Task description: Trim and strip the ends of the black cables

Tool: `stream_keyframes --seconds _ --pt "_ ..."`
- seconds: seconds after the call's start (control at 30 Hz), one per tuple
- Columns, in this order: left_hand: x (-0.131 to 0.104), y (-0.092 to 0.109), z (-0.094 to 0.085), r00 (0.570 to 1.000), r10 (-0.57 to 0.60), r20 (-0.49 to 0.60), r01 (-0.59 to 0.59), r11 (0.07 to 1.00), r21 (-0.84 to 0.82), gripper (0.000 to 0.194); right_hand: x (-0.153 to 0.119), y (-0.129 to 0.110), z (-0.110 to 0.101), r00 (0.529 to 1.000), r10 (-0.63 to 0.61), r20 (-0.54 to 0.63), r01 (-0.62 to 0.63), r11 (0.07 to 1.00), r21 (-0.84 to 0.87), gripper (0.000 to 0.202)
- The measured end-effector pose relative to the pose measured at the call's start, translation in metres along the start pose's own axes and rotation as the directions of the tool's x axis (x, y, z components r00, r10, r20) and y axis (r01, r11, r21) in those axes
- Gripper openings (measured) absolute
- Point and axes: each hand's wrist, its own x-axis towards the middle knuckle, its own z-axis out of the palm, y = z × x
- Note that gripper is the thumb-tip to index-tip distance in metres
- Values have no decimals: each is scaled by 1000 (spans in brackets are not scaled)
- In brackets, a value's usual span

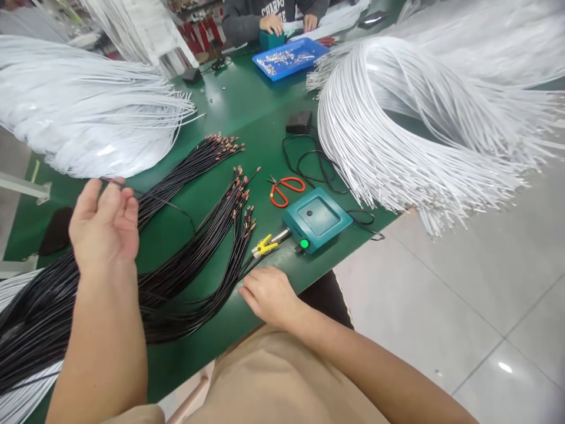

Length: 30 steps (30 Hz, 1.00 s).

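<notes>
My left hand (106, 227) is raised at the left, palm up, its fingers curled around a thin black cable (179, 209). Beneath and beside it lie bundles of black cables (185, 259) with copper-coloured ends. My right hand (270, 294) is closed near the table's front edge, beside a black cable that runs toward a yellow clip (265, 246); what its fingers hold is hidden. The clip sits at the metal tip of a teal device (318, 219) with a lit green button. Red-handled snips (286, 189) lie behind the device.
Large white cable bundles (353, 129) rest at the right, others (88, 112) at the back left. A black box (299, 122) with a looping cord lies behind the snips. Farther back are a blue tray (289, 59) of small parts and another person's hands (271, 24).
</notes>
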Motion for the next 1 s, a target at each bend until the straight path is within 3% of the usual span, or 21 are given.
stream_keyframes --seconds 0.1,0.17,0.2,0.27,0.33,0.37,0.47,0.63,0.8,1.0 --pt "-13 0 -6 999 -11 49 0 977 215 58 -1 1 -1 1000 -9 -8 9 1000 14 24" --pt "-40 -5 -11 971 -113 210 13 905 426 51 -2 2 -1 1000 -17 -8 17 1000 23 24" --pt "-57 -9 -14 908 -258 330 37 834 550 50 -2 2 -1 1000 -21 -9 21 999 26 24" --pt "-92 -22 -18 715 -501 487 -47 662 748 58 -2 3 -1 999 -31 -14 31 999 26 23" --pt "-119 -35 -22 652 -514 558 -246 553 796 70 -2 4 -1 999 -37 -17 37 999 19 20" --pt "-129 -42 -24 656 -498 567 -313 505 805 72 -2 4 -1 999 -36 -17 37 999 15 19" --pt "-138 -52 -26 636 -531 560 -371 426 825 69 -2 5 0 999 -31 -19 31 1000 5 17" --pt "-135 -51 -19 546 -577 608 -560 289 777 57 -3 6 1 999 -43 -33 43 999 13 18" --pt "-145 -50 -5 598 -586 547 -624 88 777 50 -4 8 1 999 -39 -27 39 999 16 20" --pt "-150 -51 4 611 -577 542 -702 -78 708 39 -4 8 1 999 -38 -23 38 999 23 21"
